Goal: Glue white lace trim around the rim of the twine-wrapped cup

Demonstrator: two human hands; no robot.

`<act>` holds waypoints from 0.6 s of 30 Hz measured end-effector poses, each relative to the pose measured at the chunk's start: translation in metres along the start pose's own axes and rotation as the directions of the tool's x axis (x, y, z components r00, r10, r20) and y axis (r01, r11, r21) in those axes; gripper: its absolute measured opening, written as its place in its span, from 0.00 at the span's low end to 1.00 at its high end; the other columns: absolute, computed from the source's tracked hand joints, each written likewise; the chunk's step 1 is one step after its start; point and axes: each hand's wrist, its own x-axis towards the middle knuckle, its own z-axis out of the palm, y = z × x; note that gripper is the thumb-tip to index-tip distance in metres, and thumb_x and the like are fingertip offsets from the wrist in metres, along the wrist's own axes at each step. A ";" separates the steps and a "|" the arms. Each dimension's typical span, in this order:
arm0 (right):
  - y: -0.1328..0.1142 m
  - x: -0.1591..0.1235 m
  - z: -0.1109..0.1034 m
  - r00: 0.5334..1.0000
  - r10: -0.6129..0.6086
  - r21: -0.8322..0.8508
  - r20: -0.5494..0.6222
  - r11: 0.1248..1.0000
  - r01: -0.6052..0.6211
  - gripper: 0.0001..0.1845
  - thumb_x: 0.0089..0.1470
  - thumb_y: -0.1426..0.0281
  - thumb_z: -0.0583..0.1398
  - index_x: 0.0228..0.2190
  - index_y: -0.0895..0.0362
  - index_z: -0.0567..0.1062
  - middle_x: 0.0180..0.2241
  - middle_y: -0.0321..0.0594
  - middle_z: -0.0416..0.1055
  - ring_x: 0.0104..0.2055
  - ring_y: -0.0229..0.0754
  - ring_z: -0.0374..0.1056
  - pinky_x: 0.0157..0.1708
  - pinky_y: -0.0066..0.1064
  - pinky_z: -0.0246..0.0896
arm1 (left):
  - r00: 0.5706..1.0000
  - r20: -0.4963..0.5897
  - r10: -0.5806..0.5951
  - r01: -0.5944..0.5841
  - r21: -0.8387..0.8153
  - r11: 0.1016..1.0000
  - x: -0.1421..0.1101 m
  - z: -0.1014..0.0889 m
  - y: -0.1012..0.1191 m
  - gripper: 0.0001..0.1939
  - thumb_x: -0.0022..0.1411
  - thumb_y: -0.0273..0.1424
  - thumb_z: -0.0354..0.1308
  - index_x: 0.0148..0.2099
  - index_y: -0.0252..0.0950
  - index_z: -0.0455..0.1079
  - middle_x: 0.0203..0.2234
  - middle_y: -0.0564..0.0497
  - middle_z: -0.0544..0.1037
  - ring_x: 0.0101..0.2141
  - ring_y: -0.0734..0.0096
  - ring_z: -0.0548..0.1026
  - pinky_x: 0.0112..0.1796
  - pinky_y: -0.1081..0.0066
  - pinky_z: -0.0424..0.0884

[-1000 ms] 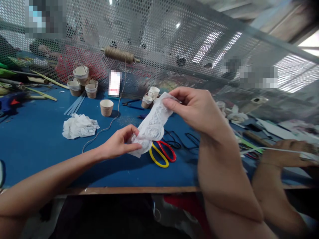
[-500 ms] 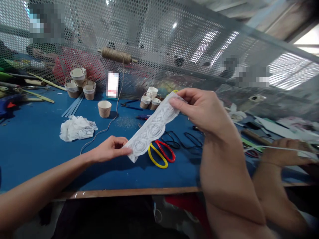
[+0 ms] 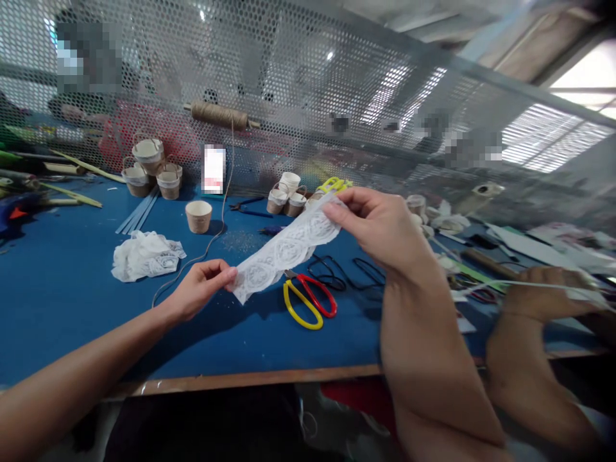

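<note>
A strip of white lace (image 3: pixel 282 252) with a scalloped lower edge is stretched between my two hands above the blue table. My left hand (image 3: pixel 201 287) pinches its lower left end between thumb and fingers. At the upper right end, my right hand (image 3: pixel 370 218) grips it the same way, held higher. Below the strip lie scissors (image 3: pixel 304 308) with one yellow and one red handle, their blades mostly hidden. A crumpled heap of white lace (image 3: pixel 144 256) rests to the left, with a small twine-wrapped cup (image 3: pixel 199 217) behind it.
Small handled baskets (image 3: pixel 151 170) stand at the back left, others (image 3: pixel 287 196) at back centre. A twine spool (image 3: pixel 219 115) hangs on the perforated metal screen (image 3: pixel 298 83), its strand trailing onto the table. Black cord (image 3: pixel 332 273) lies near the scissors. Another person's hand (image 3: pixel 539 292) is at the right.
The lace's left end has shifted left and slightly up with my left hand, and the strip looks flatter and tauter. My right hand sits slightly lower. The view has shifted slightly.
</note>
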 end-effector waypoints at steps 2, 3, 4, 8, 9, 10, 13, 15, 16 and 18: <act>0.003 -0.001 0.001 1.000 0.001 0.018 0.007 1.000 -0.001 0.03 0.45 0.69 0.61 0.23 0.56 0.73 0.21 0.34 0.70 0.23 0.35 0.65 0.24 0.27 0.62 | 0.999 -0.035 0.026 -0.024 0.067 0.997 0.001 -0.001 0.000 0.15 0.52 0.38 0.59 0.22 0.33 0.66 0.17 0.55 0.69 0.22 0.79 0.65 0.28 0.75 0.63; 0.004 -0.002 0.001 1.000 0.002 0.025 0.009 1.000 -0.002 0.03 0.45 0.69 0.61 0.24 0.56 0.73 0.21 0.34 0.70 0.23 0.35 0.65 0.24 0.27 0.62 | 0.998 -0.053 0.037 -0.032 0.098 0.995 0.001 -0.002 0.000 0.14 0.52 0.38 0.59 0.22 0.33 0.65 0.17 0.55 0.69 0.22 0.79 0.65 0.28 0.74 0.62; 0.005 -0.002 0.001 1.000 0.003 0.028 0.005 1.000 -0.003 0.03 0.45 0.69 0.61 0.24 0.56 0.73 0.22 0.34 0.70 0.23 0.35 0.65 0.24 0.27 0.62 | 0.997 -0.069 0.046 -0.037 0.123 0.992 0.001 -0.002 0.001 0.14 0.52 0.38 0.59 0.22 0.34 0.65 0.17 0.55 0.69 0.21 0.79 0.65 0.27 0.74 0.62; 0.006 -0.008 0.001 1.000 0.002 0.015 -0.025 1.000 -0.002 0.06 0.46 0.66 0.61 0.25 0.57 0.73 0.22 0.34 0.69 0.23 0.35 0.63 0.24 0.27 0.61 | 0.988 -0.139 0.065 -0.046 0.135 0.990 0.003 -0.002 0.006 0.11 0.48 0.35 0.62 0.27 0.35 0.63 0.16 0.58 0.68 0.20 0.79 0.65 0.25 0.75 0.62; 0.006 -0.009 0.001 1.000 0.001 0.020 -0.026 1.000 0.000 0.06 0.46 0.66 0.61 0.26 0.57 0.73 0.21 0.34 0.68 0.22 0.34 0.63 0.23 0.27 0.60 | 0.986 -0.153 0.065 -0.045 0.134 0.990 0.003 -0.002 0.008 0.11 0.47 0.34 0.62 0.29 0.35 0.64 0.15 0.58 0.68 0.20 0.79 0.65 0.25 0.75 0.62; 0.006 -0.010 0.001 1.000 0.001 0.030 -0.023 1.000 0.000 0.06 0.46 0.66 0.61 0.26 0.57 0.73 0.21 0.34 0.68 0.22 0.34 0.63 0.23 0.27 0.60 | 0.985 -0.158 0.062 -0.039 0.143 0.989 0.003 -0.004 0.010 0.11 0.47 0.34 0.62 0.32 0.35 0.65 0.16 0.58 0.68 0.20 0.78 0.66 0.26 0.75 0.63; 0.008 -0.015 0.003 1.000 0.010 0.080 -0.006 0.997 -0.010 0.07 0.47 0.66 0.61 0.26 0.58 0.72 0.22 0.34 0.69 0.23 0.34 0.63 0.24 0.27 0.61 | 0.991 -0.130 0.043 -0.011 0.234 0.972 0.003 -0.010 0.014 0.10 0.49 0.35 0.60 0.32 0.34 0.69 0.18 0.56 0.69 0.22 0.77 0.66 0.27 0.74 0.63; 0.009 -0.020 0.006 1.000 0.029 0.101 0.009 0.994 -0.030 0.07 0.47 0.66 0.60 0.26 0.58 0.72 0.22 0.35 0.69 0.23 0.35 0.63 0.24 0.27 0.61 | 0.995 -0.096 0.039 -0.010 0.289 0.957 0.002 -0.015 0.017 0.09 0.49 0.36 0.60 0.28 0.34 0.70 0.19 0.55 0.70 0.23 0.76 0.66 0.27 0.74 0.63; 0.010 -0.022 0.008 0.999 0.042 0.107 0.018 0.993 -0.044 0.08 0.48 0.66 0.60 0.27 0.58 0.72 0.22 0.35 0.69 0.23 0.35 0.64 0.24 0.27 0.61 | 0.996 -0.078 0.042 -0.017 0.299 0.954 0.002 -0.017 0.019 0.09 0.49 0.36 0.60 0.27 0.35 0.69 0.20 0.54 0.71 0.23 0.75 0.66 0.27 0.74 0.63; 0.012 -0.027 0.011 0.997 0.068 0.118 0.028 0.991 -0.071 0.08 0.48 0.65 0.60 0.28 0.58 0.72 0.23 0.36 0.70 0.24 0.36 0.64 0.24 0.27 0.62 | 0.997 -0.057 0.051 -0.033 0.289 0.957 0.001 -0.021 0.023 0.09 0.49 0.37 0.60 0.26 0.36 0.69 0.21 0.53 0.73 0.25 0.74 0.67 0.28 0.74 0.64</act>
